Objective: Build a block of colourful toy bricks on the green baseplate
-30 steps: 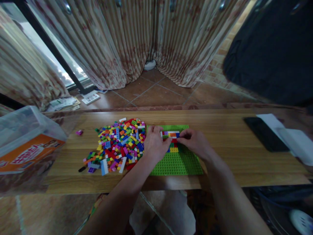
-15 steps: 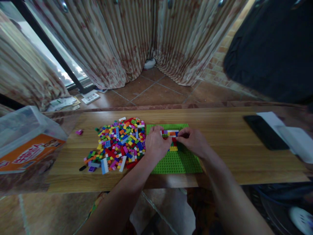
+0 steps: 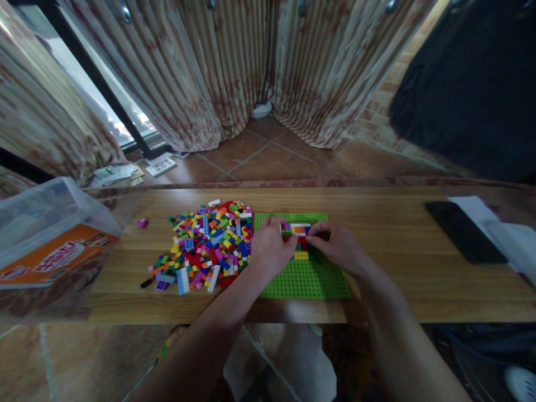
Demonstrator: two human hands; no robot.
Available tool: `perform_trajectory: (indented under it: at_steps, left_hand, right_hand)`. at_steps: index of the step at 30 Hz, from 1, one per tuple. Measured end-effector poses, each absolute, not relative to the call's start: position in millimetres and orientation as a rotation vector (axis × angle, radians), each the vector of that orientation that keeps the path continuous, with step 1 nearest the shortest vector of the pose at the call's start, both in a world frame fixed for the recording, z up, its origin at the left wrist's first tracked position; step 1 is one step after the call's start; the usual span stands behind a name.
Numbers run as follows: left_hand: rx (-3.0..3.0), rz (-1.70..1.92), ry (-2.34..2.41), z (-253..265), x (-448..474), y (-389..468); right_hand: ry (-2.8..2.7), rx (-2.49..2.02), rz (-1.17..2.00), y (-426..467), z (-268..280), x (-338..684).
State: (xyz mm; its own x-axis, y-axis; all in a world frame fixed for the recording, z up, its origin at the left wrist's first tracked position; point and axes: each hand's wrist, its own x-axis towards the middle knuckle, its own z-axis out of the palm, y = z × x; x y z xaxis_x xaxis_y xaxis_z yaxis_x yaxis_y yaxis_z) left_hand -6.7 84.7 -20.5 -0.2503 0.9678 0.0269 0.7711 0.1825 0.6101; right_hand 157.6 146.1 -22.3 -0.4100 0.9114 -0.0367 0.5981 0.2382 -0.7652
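A green studded baseplate (image 3: 307, 285) lies on the wooden table. On its upper part stands a low build of toy bricks (image 3: 300, 229) in white, orange, blue, red and purple, with yellow bricks (image 3: 301, 255) nearer to me. My left hand (image 3: 273, 241) is closed around the left end of the build, its fingers bent over the far side and its thumb on the near side. At the right end, thumb and forefinger of my right hand (image 3: 335, 243) pinch the build by its blue brick. My fingers hide parts of the bricks.
A pile of loose, many-coloured bricks (image 3: 209, 245) spreads left of the baseplate. A clear plastic tub with an orange label (image 3: 62, 251) stands at the far left. On the right of the wooden table (image 3: 389, 223) lie a black phone-like slab (image 3: 464, 231) and white paper (image 3: 517, 240).
The whole view has shifted slightly, so things appear a little farther right. Both hands keep nearly the same place and hold at the brick build.
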Motion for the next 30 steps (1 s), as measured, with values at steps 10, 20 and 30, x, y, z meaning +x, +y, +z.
perform_trajectory:
  at_steps: [10,20,30]
  left_hand:
    - [1.678,0.737,2.079,-18.3,-6.0,83.4]
    - [1.625,0.729,2.088,-16.5,-3.1,85.3]
    - [1.676,0.738,2.074,-15.2,-3.8,84.8]
  right_hand:
    - [-2.069,-1.393,1.073,148.5,-24.1,160.4]
    - [-2.09,-1.37,1.034,148.8,-27.9,159.7]
    - [-2.079,-1.372,1.092,147.2,-25.8,159.2]
